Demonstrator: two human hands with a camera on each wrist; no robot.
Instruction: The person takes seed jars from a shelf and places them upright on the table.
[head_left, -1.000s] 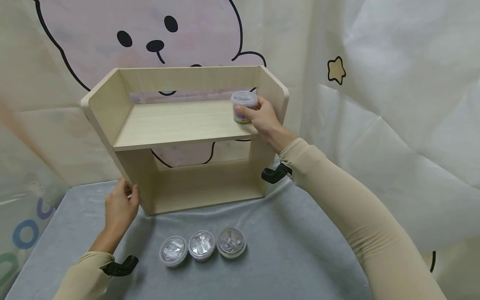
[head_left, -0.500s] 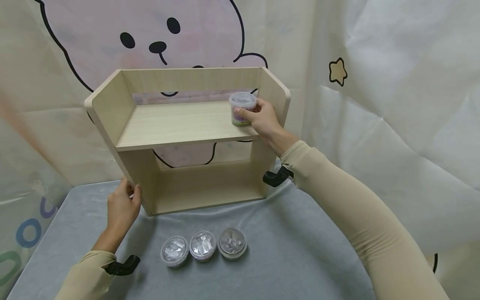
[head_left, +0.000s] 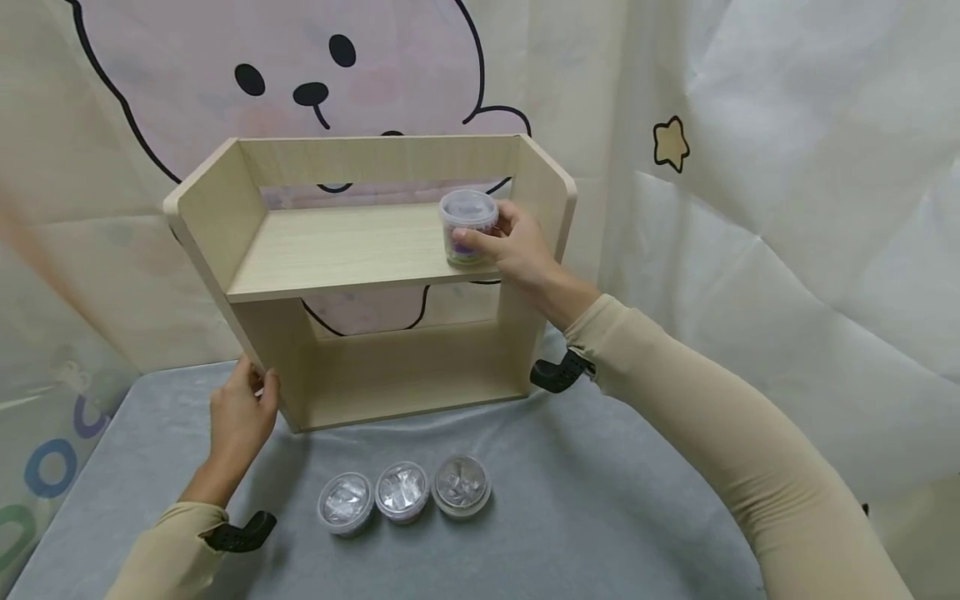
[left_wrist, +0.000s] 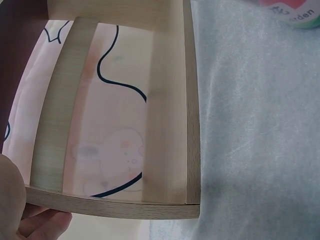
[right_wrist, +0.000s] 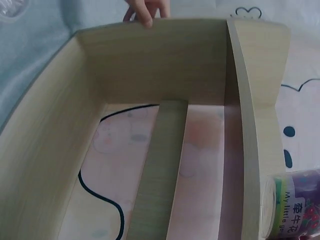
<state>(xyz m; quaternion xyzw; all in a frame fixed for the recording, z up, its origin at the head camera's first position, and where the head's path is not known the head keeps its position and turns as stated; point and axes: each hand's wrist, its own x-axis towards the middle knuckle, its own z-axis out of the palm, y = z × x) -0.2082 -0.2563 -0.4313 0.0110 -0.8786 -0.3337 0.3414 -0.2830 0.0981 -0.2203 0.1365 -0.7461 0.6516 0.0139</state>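
My right hand (head_left: 527, 256) holds a clear plastic tub (head_left: 467, 218) with a clear lid between thumb and fingers. The tub is upright at the right front of the upper board of a pale wooden shelf (head_left: 345, 242); I cannot tell whether its base touches the board. In the right wrist view, the tub (right_wrist: 299, 204) shows a purple and green label with printed flowers. My left hand (head_left: 242, 425) grips the front edge of the shelf's left side panel, low down. Its fingertips (left_wrist: 52, 224) show at the panel in the left wrist view.
Three lidded tubs stand in a row before the shelf: a left tub (head_left: 346, 503), a middle tub (head_left: 402, 492) and a right tub (head_left: 461, 486). Blue-grey cloth (head_left: 585, 508) covers the table. A printed curtain (head_left: 420, 67) hangs close behind the shelf.
My right hand has brought the tub left and toward the front edge of the upper board. The left hand keeps its grip, and the three tubs on the cloth stay put.
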